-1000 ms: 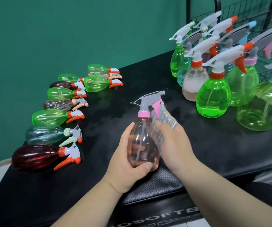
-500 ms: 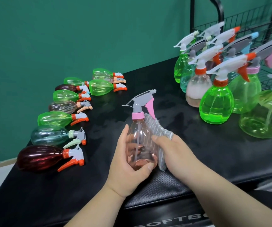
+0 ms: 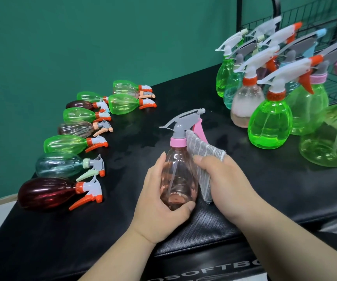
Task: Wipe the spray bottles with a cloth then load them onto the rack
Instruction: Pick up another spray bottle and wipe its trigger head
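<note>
My left hand [image 3: 159, 201] grips a clear pink spray bottle [image 3: 178, 173] with a pink collar and grey trigger head, held upright just above the black padded table [image 3: 275, 185]. My right hand [image 3: 224, 183] presses a folded grey-and-white cloth [image 3: 202, 159] against the bottle's right side. Several spray bottles [image 3: 68, 144] lie on their sides in a row at the left. Several more bottles stand upright at the right, a bright green one [image 3: 269, 122] in front. A black wire rack [image 3: 334, 47] rises behind them.
A green wall [image 3: 102, 37] backs the table. The table's front edge carries white lettering [image 3: 214, 269]. Damp marks [image 3: 135, 138] show on the black surface between the two groups of bottles.
The cloth in my right hand has slid down the pink bottle's side and then back up toward its neck. The left hand keeps its grip on the bottle.
</note>
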